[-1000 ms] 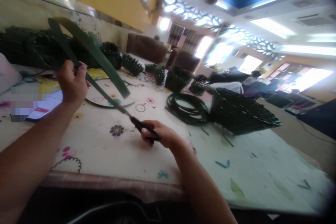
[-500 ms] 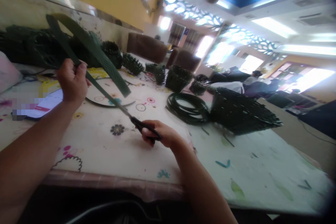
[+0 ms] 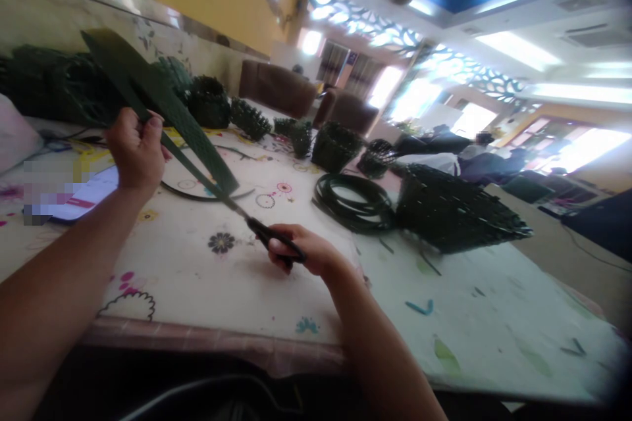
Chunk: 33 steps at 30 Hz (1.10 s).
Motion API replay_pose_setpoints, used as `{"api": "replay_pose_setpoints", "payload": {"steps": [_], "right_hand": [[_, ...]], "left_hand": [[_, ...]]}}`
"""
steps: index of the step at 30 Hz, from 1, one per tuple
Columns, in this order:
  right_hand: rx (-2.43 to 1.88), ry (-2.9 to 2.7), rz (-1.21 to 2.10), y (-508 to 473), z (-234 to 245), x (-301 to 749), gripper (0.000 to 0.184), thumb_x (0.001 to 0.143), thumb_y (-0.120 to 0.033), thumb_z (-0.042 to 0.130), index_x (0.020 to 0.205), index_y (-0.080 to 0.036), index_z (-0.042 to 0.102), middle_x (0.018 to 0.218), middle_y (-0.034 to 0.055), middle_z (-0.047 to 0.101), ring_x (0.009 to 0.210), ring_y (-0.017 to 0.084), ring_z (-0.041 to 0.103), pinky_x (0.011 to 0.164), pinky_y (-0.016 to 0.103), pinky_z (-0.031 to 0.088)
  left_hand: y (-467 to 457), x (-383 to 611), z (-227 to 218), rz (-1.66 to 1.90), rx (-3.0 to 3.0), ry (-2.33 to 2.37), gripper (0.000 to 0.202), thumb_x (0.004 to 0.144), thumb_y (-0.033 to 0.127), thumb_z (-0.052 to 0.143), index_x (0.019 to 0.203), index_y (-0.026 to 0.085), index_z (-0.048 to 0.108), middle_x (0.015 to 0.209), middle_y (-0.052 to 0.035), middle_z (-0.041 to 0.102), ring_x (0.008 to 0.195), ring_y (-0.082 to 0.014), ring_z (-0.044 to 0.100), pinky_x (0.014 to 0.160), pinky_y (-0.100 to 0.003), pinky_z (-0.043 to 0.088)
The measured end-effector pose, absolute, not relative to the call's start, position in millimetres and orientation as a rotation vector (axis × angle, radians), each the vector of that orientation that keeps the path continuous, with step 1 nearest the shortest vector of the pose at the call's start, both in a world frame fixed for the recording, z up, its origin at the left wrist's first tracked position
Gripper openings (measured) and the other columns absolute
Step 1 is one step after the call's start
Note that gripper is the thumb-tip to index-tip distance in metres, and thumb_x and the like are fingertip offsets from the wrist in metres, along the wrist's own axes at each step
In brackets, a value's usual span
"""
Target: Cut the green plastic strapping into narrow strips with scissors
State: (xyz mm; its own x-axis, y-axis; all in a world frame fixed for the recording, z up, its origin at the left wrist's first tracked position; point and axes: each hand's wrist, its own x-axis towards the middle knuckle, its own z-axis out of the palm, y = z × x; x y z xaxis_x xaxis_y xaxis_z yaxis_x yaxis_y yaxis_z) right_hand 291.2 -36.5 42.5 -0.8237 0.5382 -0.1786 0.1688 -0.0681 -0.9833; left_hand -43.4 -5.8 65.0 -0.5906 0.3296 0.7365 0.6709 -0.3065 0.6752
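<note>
My left hand (image 3: pixel 137 150) pinches a dark green plastic strip (image 3: pixel 190 125) between thumb and fingers, held up over the table. The strip loops above the hand, and a wide end hangs down to its right. A narrower length runs from the hand toward a pair of scissors (image 3: pixel 272 239). My right hand (image 3: pixel 296 250) is closed round the black handles of those scissors. Their blades look nearly closed and point up and left, meeting the strip's lower end. Whether they are cutting into it I cannot tell. A thin curved strip (image 3: pixel 212 198) lies on the tablecloth below.
A coil of green strip (image 3: pixel 353 202) lies right of centre beside a large dark woven basket (image 3: pixel 457 207). Several smaller woven baskets (image 3: pixel 336 146) stand behind. A phone (image 3: pixel 91 196) rests at left. Scraps dot the tablecloth (image 3: pixel 484 322). People (image 3: pixel 481 151) sit farther back.
The looped strip has turned, so its wide hanging end has swung slightly left and down, closer to the narrow length. Both hands stay almost where they were.
</note>
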Motion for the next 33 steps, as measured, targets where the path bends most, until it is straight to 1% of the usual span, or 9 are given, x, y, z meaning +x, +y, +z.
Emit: {"api": "replay_pose_setpoints", "payload": {"steps": [4, 7, 10, 13, 17, 22, 27, 33], "right_hand": [[-0.764, -1.944, 1.974, -36.4, 41.1, 290.8, 0.053, 0.073, -0.063, 0.08, 0.084, -0.017, 0.057, 0.067, -0.0035, 0.055, 0.054, 0.008, 0.051, 0.047, 0.021, 0.041], [-0.777, -1.946, 1.977, -37.1, 42.0, 290.8, 0.052, 0.074, -0.063, 0.08, 0.084, -0.017, 0.057, 0.066, -0.0034, 0.056, 0.054, 0.008, 0.052, 0.047, 0.021, 0.042], [-0.783, -1.939, 1.976, -37.6, 43.7, 291.1, 0.053, 0.073, -0.063, 0.081, 0.082, -0.017, 0.057, 0.066, -0.0034, 0.057, 0.053, 0.008, 0.052, 0.047, 0.021, 0.043], [-0.779, -1.934, 1.983, -37.2, 43.8, 291.3, 0.055, 0.071, -0.064, 0.082, 0.082, -0.017, 0.057, 0.065, -0.0036, 0.057, 0.053, 0.008, 0.052, 0.046, 0.02, 0.043], [-0.785, -1.916, 1.991, -36.1, 41.6, 291.3, 0.056, 0.07, -0.064, 0.084, 0.084, -0.016, 0.057, 0.066, -0.0031, 0.058, 0.053, 0.008, 0.052, 0.047, 0.02, 0.044], [-0.756, -1.918, 1.992, -35.0, 39.7, 291.7, 0.055, 0.072, -0.063, 0.083, 0.083, -0.016, 0.057, 0.066, -0.0027, 0.058, 0.053, 0.008, 0.053, 0.046, 0.02, 0.044], [-0.764, -1.918, 1.978, -34.7, 40.1, 292.4, 0.054, 0.072, -0.063, 0.083, 0.084, -0.016, 0.058, 0.067, -0.003, 0.058, 0.053, 0.007, 0.053, 0.046, 0.02, 0.044], [-0.758, -1.936, 1.97, -36.1, 42.7, 292.6, 0.055, 0.072, -0.064, 0.082, 0.083, -0.016, 0.057, 0.065, -0.0032, 0.057, 0.053, 0.008, 0.053, 0.046, 0.02, 0.043]], "left_hand": [[-6.7, -41.4, 66.1, -1.996, -1.282, -1.635, 0.017, 0.091, 0.029, 0.053, 0.09, 0.014, 0.061, 0.077, -0.0015, 0.056, 0.068, -0.0127, 0.061, 0.069, -0.027, 0.053], [-5.7, -42.7, 65.3, -2.017, -1.295, -1.621, 0.015, 0.09, 0.027, 0.054, 0.09, 0.014, 0.062, 0.074, -0.0007, 0.055, 0.066, -0.0125, 0.06, 0.068, -0.027, 0.053], [-2.3, -45.7, 63.1, -2.053, -1.296, -1.577, 0.014, 0.088, 0.024, 0.056, 0.09, 0.013, 0.064, 0.07, 0.0006, 0.054, 0.067, -0.0128, 0.059, 0.076, -0.03, 0.054], [0.6, -47.3, 61.6, -2.084, -1.277, -1.518, 0.016, 0.09, 0.024, 0.055, 0.089, 0.012, 0.065, 0.069, 0.0008, 0.053, 0.07, -0.013, 0.059, 0.083, -0.034, 0.055], [0.1, -46.2, 62.5, -2.098, -1.261, -1.506, 0.016, 0.089, 0.025, 0.056, 0.086, 0.013, 0.065, 0.068, 0.0013, 0.05, 0.071, -0.0133, 0.058, 0.085, -0.035, 0.055], [-2.0, -44.7, 64.5, -2.081, -1.263, -1.531, 0.017, 0.088, 0.027, 0.054, 0.085, 0.013, 0.064, 0.066, 0.0015, 0.049, 0.071, -0.0131, 0.059, 0.081, -0.032, 0.055], [-0.2, -46.4, 63.8, -2.076, -1.262, -1.513, 0.018, 0.087, 0.028, 0.052, 0.086, 0.013, 0.062, 0.069, 0.0008, 0.053, 0.067, -0.0123, 0.056, 0.074, -0.029, 0.053], [-0.5, -45.7, 63.0, -2.085, -1.258, -1.532, 0.022, 0.087, 0.032, 0.052, 0.087, 0.013, 0.063, 0.07, 0.0008, 0.054, 0.063, -0.0115, 0.055, 0.072, -0.03, 0.053]]}}
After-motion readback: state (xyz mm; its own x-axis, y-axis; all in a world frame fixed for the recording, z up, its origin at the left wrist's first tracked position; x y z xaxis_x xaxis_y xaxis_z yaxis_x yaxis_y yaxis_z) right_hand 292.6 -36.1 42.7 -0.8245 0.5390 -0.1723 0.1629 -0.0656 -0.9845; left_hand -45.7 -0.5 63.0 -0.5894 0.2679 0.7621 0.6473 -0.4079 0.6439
